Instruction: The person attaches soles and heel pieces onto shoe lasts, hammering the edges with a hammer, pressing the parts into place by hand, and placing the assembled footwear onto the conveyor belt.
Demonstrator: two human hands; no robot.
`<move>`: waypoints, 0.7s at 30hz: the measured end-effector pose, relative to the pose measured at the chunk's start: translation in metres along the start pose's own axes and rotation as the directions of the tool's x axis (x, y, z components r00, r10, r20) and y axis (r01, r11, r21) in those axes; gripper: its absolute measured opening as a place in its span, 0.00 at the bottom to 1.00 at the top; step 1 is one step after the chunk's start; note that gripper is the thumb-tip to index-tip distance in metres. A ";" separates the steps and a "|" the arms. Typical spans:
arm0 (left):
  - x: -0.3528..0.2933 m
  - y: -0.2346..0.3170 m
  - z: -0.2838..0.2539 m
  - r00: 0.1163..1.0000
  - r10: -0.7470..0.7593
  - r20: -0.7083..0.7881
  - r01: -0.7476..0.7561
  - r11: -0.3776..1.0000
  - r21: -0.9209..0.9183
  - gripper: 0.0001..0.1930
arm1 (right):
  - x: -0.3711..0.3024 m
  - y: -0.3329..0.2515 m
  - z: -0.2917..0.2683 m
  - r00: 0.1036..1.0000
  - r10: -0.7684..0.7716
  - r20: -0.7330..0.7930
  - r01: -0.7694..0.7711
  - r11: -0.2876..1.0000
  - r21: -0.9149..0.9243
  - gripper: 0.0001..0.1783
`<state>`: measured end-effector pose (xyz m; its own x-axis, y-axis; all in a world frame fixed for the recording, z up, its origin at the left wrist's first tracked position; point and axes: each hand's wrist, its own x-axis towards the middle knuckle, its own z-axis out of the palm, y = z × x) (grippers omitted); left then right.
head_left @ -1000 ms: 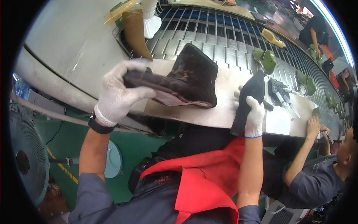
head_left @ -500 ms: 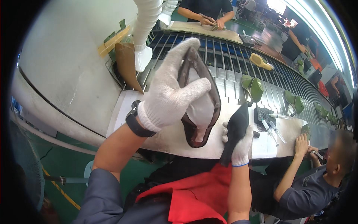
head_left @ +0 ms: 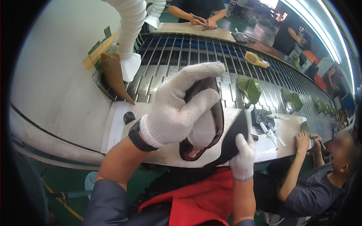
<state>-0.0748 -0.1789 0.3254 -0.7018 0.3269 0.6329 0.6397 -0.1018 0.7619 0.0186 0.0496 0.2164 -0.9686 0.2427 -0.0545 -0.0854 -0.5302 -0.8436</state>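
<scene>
My left hand point(head_left: 181, 107), in a white knit glove, grips a dark brown shoe upper point(head_left: 203, 132) with a pale underside framed by its dark rim. The thumb lies across the pale part, and the fingers wrap over the far end. In my right hand point(head_left: 243, 156), also gloved, is a thin black sole-shaped piece point(head_left: 230, 145), tilted, its narrow tip pointing away from me. The two pieces are side by side over the near edge of the worktable point(head_left: 169, 154). What lies under the left palm is hidden.
Past the table runs a slatted conveyor point(head_left: 181, 56) carrying green shoe parts point(head_left: 250, 90) and a yellow brush-like tool point(head_left: 256, 59). Several syringes point(head_left: 277, 135) lie near a dark block point(head_left: 260, 116). A white hose nozzle point(head_left: 130, 67) hangs at left. A co-worker point(head_left: 313, 180) sits at right.
My left hand has brought the shoe upper nearer to me and tilted it. The black piece has turned, showing more of its flat face. My right hand has shifted slightly downward.
</scene>
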 end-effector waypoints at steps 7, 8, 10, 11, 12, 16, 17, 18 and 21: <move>-0.018 0.012 0.009 0.986 0.044 -0.158 -0.045 0.999 -0.002 0.30 | -0.061 -0.055 0.063 0.903 -0.059 0.426 0.273 0.845 -0.461 0.13; -0.021 0.019 0.003 0.998 -0.026 -0.051 0.025 0.999 -0.031 0.30 | -0.059 -0.046 0.070 0.918 -0.140 0.372 0.308 0.841 -0.445 0.11; -0.026 0.029 -0.003 0.987 -0.145 0.073 0.151 0.984 -0.091 0.25 | -0.056 -0.043 0.082 0.943 -0.081 0.321 0.211 0.895 -0.394 0.10; -0.026 0.032 -0.006 0.987 -0.145 0.069 0.151 0.984 -0.092 0.25 | -0.055 -0.042 0.086 0.962 -0.017 0.271 0.111 0.936 -0.334 0.09; -0.028 0.037 -0.009 0.962 -0.261 0.082 0.273 0.928 -0.252 0.23 | -0.056 -0.041 0.085 0.943 -0.032 0.330 0.163 0.912 -0.377 0.09; -0.033 0.054 -0.016 0.931 -0.351 0.100 0.361 0.853 -0.377 0.22 | -0.062 -0.039 0.089 0.922 -0.006 0.386 0.220 0.830 -0.512 0.09; -0.035 0.054 -0.017 0.952 -0.286 0.107 0.305 0.870 -0.389 0.23 | -0.063 -0.041 0.091 0.921 0.000 0.390 0.217 0.831 -0.512 0.09; -0.038 0.049 -0.018 0.930 -0.328 0.166 0.368 0.821 -0.437 0.26 | -0.066 -0.047 0.094 0.922 0.017 0.387 0.217 0.805 -0.553 0.09; -0.039 0.054 -0.020 0.963 -0.161 0.215 0.190 0.974 -0.120 0.35 | -0.067 -0.046 0.092 0.908 -0.026 0.418 0.297 0.744 -0.599 0.08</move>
<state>-0.0189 -0.2164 0.3445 -0.7121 0.5329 0.4572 0.4522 -0.1500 0.8792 0.0658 -0.0165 0.3083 -0.9750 -0.1053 0.1958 -0.2112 0.1638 -0.9636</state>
